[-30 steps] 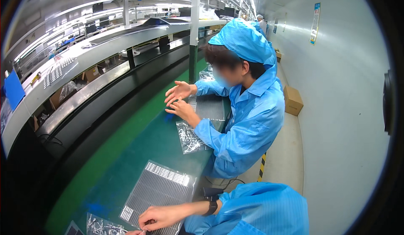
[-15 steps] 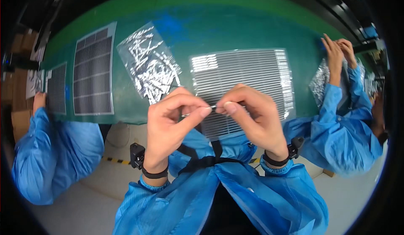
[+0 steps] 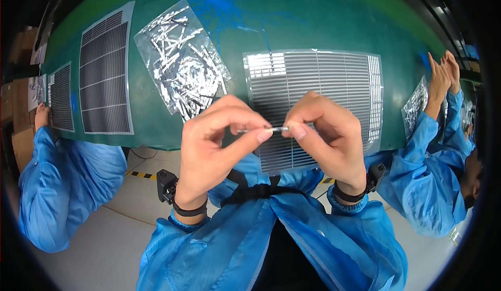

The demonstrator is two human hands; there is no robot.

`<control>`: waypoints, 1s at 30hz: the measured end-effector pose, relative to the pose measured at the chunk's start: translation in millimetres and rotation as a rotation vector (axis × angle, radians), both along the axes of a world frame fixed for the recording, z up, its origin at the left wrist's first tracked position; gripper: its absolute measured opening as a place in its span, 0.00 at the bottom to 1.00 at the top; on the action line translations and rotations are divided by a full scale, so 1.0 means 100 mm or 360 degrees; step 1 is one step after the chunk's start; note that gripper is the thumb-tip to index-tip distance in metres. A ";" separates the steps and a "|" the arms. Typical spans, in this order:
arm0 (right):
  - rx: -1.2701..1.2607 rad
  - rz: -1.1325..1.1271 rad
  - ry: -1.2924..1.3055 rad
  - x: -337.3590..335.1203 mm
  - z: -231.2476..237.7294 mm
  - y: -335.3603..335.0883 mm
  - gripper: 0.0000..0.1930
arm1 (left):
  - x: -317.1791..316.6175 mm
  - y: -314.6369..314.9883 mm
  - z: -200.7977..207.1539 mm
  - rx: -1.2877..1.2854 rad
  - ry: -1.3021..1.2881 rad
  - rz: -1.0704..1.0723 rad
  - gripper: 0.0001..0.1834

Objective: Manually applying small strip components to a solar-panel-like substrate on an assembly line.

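Note:
Between my two hands a thin, short silvery strip (image 3: pixel 278 129) is stretched level, above the near edge of a striped sheet. My left hand (image 3: pixel 216 142) pinches one end between thumb and forefinger. The other end is pinched in the thumb and fingers of my right hand (image 3: pixel 334 142). Most of the strip is hidden by my fingertips. Under and beyond my hands lies the striped sheet (image 3: pixel 318 80), dark bands in rows with white patches at its upper left and right side. A clear bag (image 3: pixel 180 64) full of similar silvery strips lies beyond my left hand.
On the green table (image 3: pixel 334 20), more dark striped sheets (image 3: pixel 107 72) lie to the left. A person in a blue sleeve (image 3: pixel 44 160) is at the far left. At the right, another person's hands (image 3: pixel 443 74) are raised beside a second bag of strips (image 3: pixel 416 106).
My hands have moved slightly apart, so more of the strip shows between my fingertips. The whole view has shifted a little. The right-hand person's hands have changed pose.

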State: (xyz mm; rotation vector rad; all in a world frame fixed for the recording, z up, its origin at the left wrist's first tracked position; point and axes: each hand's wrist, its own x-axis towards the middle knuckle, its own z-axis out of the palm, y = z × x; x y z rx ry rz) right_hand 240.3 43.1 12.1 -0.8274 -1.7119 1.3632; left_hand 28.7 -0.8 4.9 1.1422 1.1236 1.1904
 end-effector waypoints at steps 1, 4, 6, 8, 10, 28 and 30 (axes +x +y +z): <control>-0.0250 0.0055 0.0162 0.01 -0.01 0.00 0.03 | 0.01 0.01 -0.04 0.0108 -0.0012 -0.0012 0.07; -0.0842 0.0205 0.0363 0.03 -0.06 0.00 0.02 | -0.04 0.11 -0.06 0.0415 0.0103 -0.0201 0.08; -0.1139 0.0385 0.0504 0.03 -0.20 -0.02 0.03 | -0.03 0.15 -0.09 0.0480 0.0126 -0.0274 0.08; -0.0887 0.0219 0.0329 0.02 -0.18 -0.01 0.04 | -0.01 0.17 -0.05 0.0441 0.0158 -0.0184 0.07; -0.0363 -0.0135 -0.0216 0.03 -0.05 0.07 0.06 | -0.02 0.21 0.00 0.0398 0.0333 -0.0058 0.07; 0.0014 -0.0051 -0.0193 0.39 0.03 0.30 0.07 | -0.07 0.40 0.09 0.0276 0.0387 -0.0058 0.12; -0.0175 -0.0214 0.0143 0.69 -0.05 0.29 0.04 | -0.27 0.41 0.12 0.0541 0.0311 -0.0003 0.19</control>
